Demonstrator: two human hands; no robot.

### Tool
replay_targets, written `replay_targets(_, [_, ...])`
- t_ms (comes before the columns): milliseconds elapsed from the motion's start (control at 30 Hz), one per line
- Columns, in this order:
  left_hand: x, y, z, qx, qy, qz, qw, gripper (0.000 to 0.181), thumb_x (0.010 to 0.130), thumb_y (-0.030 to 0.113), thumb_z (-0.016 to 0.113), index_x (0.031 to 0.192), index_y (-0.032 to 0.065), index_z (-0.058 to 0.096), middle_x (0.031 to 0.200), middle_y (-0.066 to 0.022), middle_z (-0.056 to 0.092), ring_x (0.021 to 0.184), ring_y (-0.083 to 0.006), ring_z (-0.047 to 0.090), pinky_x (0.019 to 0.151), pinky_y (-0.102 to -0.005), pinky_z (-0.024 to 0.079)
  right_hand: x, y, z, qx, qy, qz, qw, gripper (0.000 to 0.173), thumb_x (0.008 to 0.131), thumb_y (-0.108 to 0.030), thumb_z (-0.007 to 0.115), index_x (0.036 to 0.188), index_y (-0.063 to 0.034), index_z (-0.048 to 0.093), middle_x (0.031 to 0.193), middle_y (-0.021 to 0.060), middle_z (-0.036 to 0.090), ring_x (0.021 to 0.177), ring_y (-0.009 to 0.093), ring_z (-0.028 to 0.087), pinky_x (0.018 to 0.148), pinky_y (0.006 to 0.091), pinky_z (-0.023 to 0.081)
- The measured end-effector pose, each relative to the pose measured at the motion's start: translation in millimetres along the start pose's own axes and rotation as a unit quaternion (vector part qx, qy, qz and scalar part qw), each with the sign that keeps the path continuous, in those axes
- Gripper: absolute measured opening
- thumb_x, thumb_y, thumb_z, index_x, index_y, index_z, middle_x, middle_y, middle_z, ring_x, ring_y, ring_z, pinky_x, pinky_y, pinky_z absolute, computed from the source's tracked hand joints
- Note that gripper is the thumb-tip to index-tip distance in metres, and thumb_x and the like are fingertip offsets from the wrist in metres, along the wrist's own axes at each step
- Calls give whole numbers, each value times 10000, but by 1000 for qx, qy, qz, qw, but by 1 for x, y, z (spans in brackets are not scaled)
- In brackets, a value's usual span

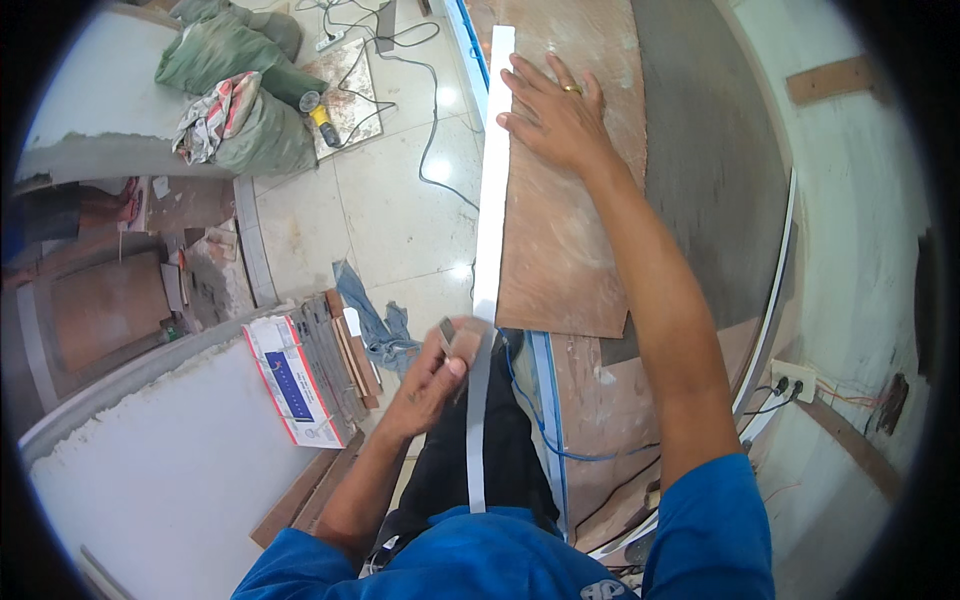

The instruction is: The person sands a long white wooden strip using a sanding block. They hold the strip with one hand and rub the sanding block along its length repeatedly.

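A long white strip [493, 180] lies along the left edge of a brown plywood sheet [562, 262], and its near end reaches my waist. Pinched in my left hand [426, 394] is a small flat tan piece [466, 341], blurred, with a grey edge beside it. It is against or just over the strip near the sheet's near corner; contact cannot be told. My right hand [559, 112], with a ring on one finger, lies flat on the plywood, fingers spread and fingertips at the strip's right edge.
A grey panel [705, 187] lies right of the plywood, beside a wall socket [793, 381] with plugs. Left are a boxed tile stack [292, 382], a blue cloth [379, 322], green sacks [262, 135], a yellow-black power tool [321, 120] and floor cables [431, 112]. Another person's leg [105, 206] shows far left.
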State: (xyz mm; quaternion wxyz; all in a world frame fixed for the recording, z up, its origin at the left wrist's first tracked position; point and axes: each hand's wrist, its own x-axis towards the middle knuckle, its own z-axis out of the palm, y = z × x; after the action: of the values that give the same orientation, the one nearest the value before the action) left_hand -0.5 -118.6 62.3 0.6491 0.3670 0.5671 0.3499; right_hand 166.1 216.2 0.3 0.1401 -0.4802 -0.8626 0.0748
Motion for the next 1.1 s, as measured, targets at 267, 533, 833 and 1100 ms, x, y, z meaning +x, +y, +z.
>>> replay_targets(267, [4, -11, 21, 38, 1, 3, 999, 558, 1047, 393, 551, 1385, -36, 435, 1192, -143, 548, 1109, -213, 525, 969, -358, 435, -3, 5, -3, 39, 14, -18, 999, 618, 935, -494, 589, 1477, -199, 551, 1650, -33, 359, 1545, 293, 238, 1226, 608, 66])
replay_targets(533, [16, 0, 18, 127, 1, 58, 990, 547, 1046, 378, 562, 1371, -46, 448, 1197, -221, 568, 1104, -286, 565, 974, -403, 452, -5, -1, -10, 78, 43, -40, 995, 626, 929, -511, 593, 1481, -222, 545, 1648, -31, 362, 1549, 294, 227, 1235, 603, 32])
replay_targets(833, [15, -5, -15, -8, -4, -76, 997, 617, 1013, 468, 584, 1394, -5, 476, 1129, -132, 620, 1076, -230, 598, 946, -385, 469, -11, 3, -18, 35, -20, -39, 998, 703, 886, -571, 650, 1494, -237, 531, 1634, -45, 388, 1555, 309, 209, 1232, 617, 19])
replay_targets(1100, [245, 67, -39, -247, 145, 142, 947, 614, 1030, 446, 564, 1374, -56, 488, 1162, -132, 579, 1011, -201, 569, 883, -352, 497, -3, 0, -11, 43, -4, -64, 997, 750, 865, -631, 648, 1488, -227, 541, 1632, -45, 393, 1547, 347, 222, 1208, 653, 19])
